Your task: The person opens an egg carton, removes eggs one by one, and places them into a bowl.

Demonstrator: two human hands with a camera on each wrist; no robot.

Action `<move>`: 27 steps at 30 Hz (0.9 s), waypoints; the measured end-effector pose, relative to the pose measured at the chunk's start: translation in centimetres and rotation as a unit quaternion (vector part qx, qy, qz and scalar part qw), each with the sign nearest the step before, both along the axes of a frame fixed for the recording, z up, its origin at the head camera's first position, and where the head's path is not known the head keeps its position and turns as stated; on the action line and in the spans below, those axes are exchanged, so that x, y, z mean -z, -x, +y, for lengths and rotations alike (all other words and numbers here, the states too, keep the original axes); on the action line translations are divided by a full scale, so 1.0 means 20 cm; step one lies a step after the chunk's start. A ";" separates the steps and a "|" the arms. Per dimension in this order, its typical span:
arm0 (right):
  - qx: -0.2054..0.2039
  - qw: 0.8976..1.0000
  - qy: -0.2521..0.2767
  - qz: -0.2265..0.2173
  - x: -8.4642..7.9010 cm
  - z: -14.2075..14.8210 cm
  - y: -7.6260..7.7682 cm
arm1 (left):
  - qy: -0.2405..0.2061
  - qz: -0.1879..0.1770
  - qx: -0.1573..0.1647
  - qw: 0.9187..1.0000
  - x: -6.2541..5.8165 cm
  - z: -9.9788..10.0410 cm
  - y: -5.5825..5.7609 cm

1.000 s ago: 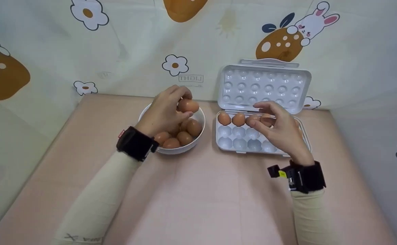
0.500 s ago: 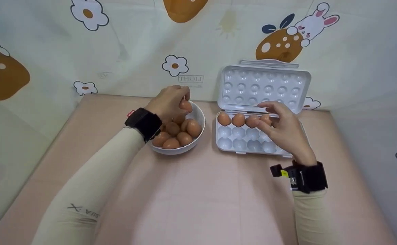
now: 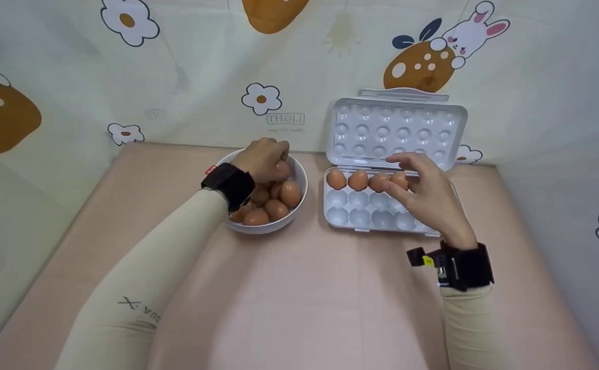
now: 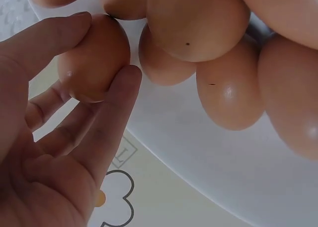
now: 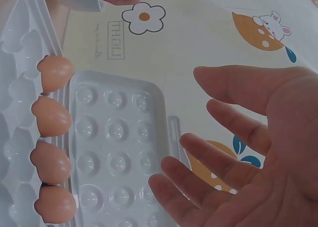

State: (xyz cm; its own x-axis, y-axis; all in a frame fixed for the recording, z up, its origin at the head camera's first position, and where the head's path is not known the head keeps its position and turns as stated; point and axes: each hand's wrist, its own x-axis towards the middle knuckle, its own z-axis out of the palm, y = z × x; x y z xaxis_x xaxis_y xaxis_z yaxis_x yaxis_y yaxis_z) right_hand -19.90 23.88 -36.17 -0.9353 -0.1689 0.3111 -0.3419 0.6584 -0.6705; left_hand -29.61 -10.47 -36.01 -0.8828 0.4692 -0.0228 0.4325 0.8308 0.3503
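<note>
My left hand [image 3: 262, 160] is in the white bowl [image 3: 266, 229], which stands left of centre and holds several brown eggs [image 3: 277, 209]. Its thumb and fingers pinch one brown egg [image 4: 97, 60], seen best in the left wrist view, at the bowl's inner side beside the others. Over the right part of a white plastic egg box [image 3: 359, 217], my right hand [image 3: 428, 198] hovers with fingers spread and nothing between them. Several eggs [image 5: 52, 117] sit in the box's back row. The hand hides the right end of that row in the head view.
The egg box's dimpled lid [image 3: 392, 131] stands raised behind the base, near a patterned cloth backdrop [image 3: 191, 92]. Bowl and box rest apart on a pink-covered table [image 3: 299, 298]. Bare cups show in the box's front rows.
My left hand, holding an egg above the bowl a second ago, has gone down into it with the egg. The right hand has shifted slightly right, away from the eggs in the box.
</note>
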 end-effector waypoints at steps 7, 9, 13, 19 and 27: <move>-0.005 1.000 -0.004 0.006 0.00 -0.01 0.00 | 0.009 -0.011 -0.009 1.000 0.02 0.00 0.02; -0.006 1.000 -0.001 0.002 0.00 -0.01 0.00 | 0.006 -0.016 -0.010 1.000 0.02 0.00 0.02; -0.008 1.000 0.000 -0.002 0.00 -0.01 0.00 | 0.002 -0.028 -0.015 0.999 0.03 0.00 0.02; -0.015 1.000 -0.009 0.005 -0.01 -0.01 0.00 | 0.001 -0.036 -0.023 0.999 0.02 0.00 0.00; -0.028 0.999 0.029 0.006 -0.01 0.03 0.01 | -0.001 -0.012 -0.034 0.999 -0.02 0.00 -0.05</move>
State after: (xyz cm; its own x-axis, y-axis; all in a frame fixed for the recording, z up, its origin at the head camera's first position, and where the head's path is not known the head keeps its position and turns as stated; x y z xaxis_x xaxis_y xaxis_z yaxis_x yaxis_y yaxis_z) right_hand -20.12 24.46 -35.90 -0.9210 -0.2031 0.3326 -0.3856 0.5986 -0.7022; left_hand -28.54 -10.56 -35.64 -0.9115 0.4090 -0.0429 0.3676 0.8571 0.3608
